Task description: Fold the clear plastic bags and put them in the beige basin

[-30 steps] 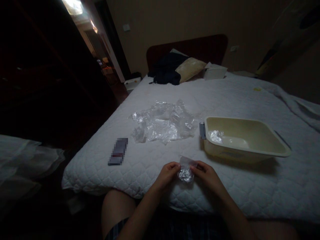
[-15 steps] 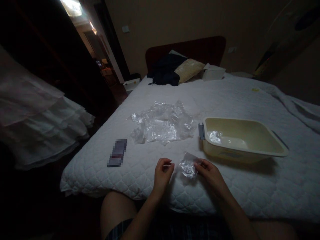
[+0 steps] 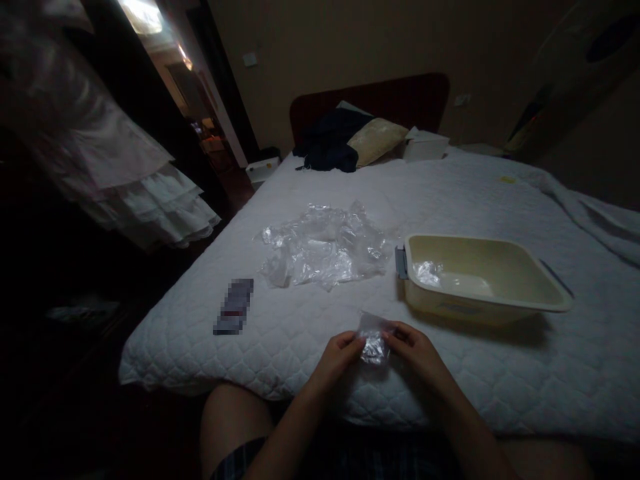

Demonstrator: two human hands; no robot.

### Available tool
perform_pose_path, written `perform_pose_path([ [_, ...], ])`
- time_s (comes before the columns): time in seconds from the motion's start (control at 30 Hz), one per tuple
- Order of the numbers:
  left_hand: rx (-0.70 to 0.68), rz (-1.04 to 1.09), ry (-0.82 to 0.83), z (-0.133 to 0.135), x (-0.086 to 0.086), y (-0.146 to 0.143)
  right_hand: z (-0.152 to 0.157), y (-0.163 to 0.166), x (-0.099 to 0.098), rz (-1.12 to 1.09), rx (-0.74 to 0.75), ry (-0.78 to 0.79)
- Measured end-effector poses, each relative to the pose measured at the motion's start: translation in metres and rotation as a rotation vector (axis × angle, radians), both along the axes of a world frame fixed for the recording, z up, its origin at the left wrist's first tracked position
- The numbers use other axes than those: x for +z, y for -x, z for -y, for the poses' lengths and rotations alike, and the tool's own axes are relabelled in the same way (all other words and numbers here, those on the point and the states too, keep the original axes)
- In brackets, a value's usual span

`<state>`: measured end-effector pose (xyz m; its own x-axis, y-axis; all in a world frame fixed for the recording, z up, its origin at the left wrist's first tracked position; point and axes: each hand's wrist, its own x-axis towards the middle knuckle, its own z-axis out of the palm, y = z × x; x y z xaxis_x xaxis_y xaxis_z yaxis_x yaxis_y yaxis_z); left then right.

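Observation:
A small clear plastic bag [image 3: 374,341], crinkled and shiny, is held up over the front of the bed. My left hand [image 3: 339,357] pinches its left edge between thumb and fingers. On its right edge my right hand [image 3: 413,347] has the same kind of pinch. Whether anything lies inside the bag I cannot make out. Beyond my hands a loose heap of clear plastic bags [image 3: 325,247] lies spread on the bed. To the right stands a cream plastic bin [image 3: 485,300] with grey handles, holding a little clear plastic at its left end.
The quilted white bed [image 3: 185,340] fills the middle. A blurred-out dark flat object [image 3: 234,307] lies at left. Near the headboard [image 3: 420,93] are dark clothing [image 3: 333,140], a beige pillow [image 3: 377,140] and a white box [image 3: 426,144]. A pale ruffled garment [image 3: 125,160] hangs at left.
My left hand has moved right and taken hold of the plastic bag's left edge. The bag has turned more upright between both hands. The hanging garment has swung to the right.

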<state>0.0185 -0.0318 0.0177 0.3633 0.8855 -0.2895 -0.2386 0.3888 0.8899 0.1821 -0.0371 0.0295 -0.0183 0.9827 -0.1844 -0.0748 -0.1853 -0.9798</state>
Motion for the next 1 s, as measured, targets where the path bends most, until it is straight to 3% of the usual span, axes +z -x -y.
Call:
perform_pose_path([
  [0.23,0.019,0.084,0.089,0.0002,-0.0028,-0.0035,0.0006,-0.0017,0.0,0.015,0.043,-0.025],
  [0.5,0.111,0.146,0.047,0.0,0.0018,-0.0065,0.0034,0.0026,-0.0065,-0.213,0.007,0.136],
  [0.7,0.108,0.156,0.056,0.0009,0.0025,-0.0068,0.0044,0.006,-0.0036,-0.153,0.089,0.098],
  [1.0,0.083,0.197,0.078,-0.0011,0.0028,-0.0085,0.003,0.0061,0.0017,-0.157,0.036,0.103],
])
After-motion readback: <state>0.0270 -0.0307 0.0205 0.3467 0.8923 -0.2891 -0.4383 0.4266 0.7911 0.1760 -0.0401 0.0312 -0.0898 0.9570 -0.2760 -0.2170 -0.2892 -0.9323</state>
